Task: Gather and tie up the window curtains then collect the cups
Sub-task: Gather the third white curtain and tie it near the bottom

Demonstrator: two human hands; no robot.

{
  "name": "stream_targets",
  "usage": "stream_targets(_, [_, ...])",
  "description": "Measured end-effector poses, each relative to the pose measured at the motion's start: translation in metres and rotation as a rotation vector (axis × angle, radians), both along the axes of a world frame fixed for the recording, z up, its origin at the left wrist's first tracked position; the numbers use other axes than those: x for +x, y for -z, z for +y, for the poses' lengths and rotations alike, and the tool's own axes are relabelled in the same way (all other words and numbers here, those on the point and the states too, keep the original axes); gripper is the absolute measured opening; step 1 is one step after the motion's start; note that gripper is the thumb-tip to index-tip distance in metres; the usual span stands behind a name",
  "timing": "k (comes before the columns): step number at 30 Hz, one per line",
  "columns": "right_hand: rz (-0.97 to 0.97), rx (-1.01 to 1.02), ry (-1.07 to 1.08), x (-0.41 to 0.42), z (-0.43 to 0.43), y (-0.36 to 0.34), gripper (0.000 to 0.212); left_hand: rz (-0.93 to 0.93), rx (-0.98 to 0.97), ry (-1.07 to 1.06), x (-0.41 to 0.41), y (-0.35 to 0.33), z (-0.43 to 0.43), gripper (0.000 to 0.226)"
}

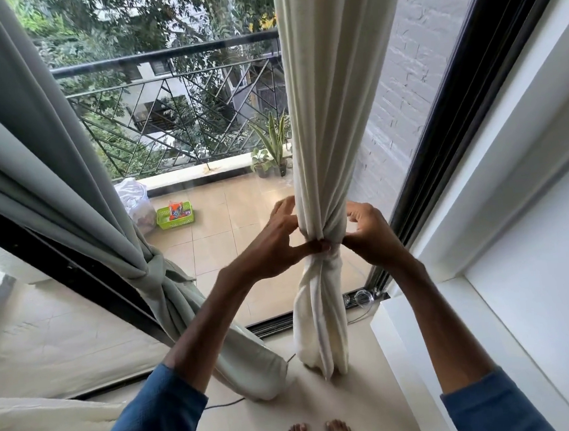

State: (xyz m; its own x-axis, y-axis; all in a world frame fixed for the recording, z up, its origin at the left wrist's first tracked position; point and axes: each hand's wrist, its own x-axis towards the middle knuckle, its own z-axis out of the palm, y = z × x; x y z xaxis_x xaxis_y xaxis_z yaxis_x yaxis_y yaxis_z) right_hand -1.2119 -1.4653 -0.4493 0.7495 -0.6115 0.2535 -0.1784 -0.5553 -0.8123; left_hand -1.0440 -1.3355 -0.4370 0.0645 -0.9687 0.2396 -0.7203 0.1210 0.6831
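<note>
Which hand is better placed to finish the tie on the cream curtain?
Right, probably. The left hand pinches the cream curtain at its gathered waist, holding it bunched; the right hand sits against the same spot with fingers curled, freer to pull.

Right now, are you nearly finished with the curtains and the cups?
Done: the grey curtain is knotted. In hand: the left hand and right hand pinch the cream curtain at its gathered waist; no finished knot shows yet. Left: the cups. What look like clear glasses sit by the window track, untouched.
</note>
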Motion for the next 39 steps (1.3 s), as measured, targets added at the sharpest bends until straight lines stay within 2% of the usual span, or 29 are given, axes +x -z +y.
stream_targets(5, [0.033,-0.028,0.060,-0.001,-0.003,0.002,0.045,0.017,-0.018,0.059,-0.001,-0.001,0.000,0.033])
stream_targets(10, [0.038,0.064,0.060,-0.003,-0.004,0.009,0.034,-0.345,0.028,-0.020,0.003,-0.002,-0.002,0.042])
stream_targets(14, [0.050,0.106,0.063,-0.003,-0.004,0.020,0.016,-0.445,0.019,-0.023,0.001,-0.005,-0.002,0.042])
stream_targets(18, [0.030,0.073,0.135,-0.005,0.003,0.032,0.008,-0.380,-0.019,0.015,-0.001,-0.002,-0.005,0.033])
stream_targets(21, [-0.054,0.053,0.319,-0.012,0.023,0.033,0.015,-0.312,-0.011,0.039,0.000,0.005,-0.009,0.046])
stream_targets(24, [-0.183,0.014,0.488,-0.018,0.050,0.036,0.015,-0.260,0.016,0.006,-0.001,0.006,-0.010,0.038])
stream_targets(26, [-0.200,0.039,0.444,-0.021,0.065,0.039,0.012,-0.218,0.017,-0.058,-0.007,0.002,-0.011,0.043])
stream_targets(28, [-0.136,0.147,0.320,-0.020,0.078,0.040,0.010,-0.178,0.042,-0.095,-0.011,0.001,-0.012,0.042])
stream_targets(30, [-0.086,0.258,0.228,-0.017,0.087,0.040,0.025,-0.150,0.036,-0.085,-0.014,0.001,-0.012,0.034])
stream_targets(33, [-0.105,0.314,0.235,-0.010,0.091,0.040,0.035,-0.125,0.040,-0.093,-0.018,0.003,-0.011,0.025])
stream_targets(37, [-0.165,0.396,0.278,-0.012,0.089,0.042,0.028,-0.120,0.030,-0.100,-0.018,0.004,-0.007,0.028])
stream_targets(39, [-0.169,0.398,0.286,-0.015,0.088,0.041,0.021,-0.203,0.024,-0.133,-0.017,0.005,-0.004,0.031])
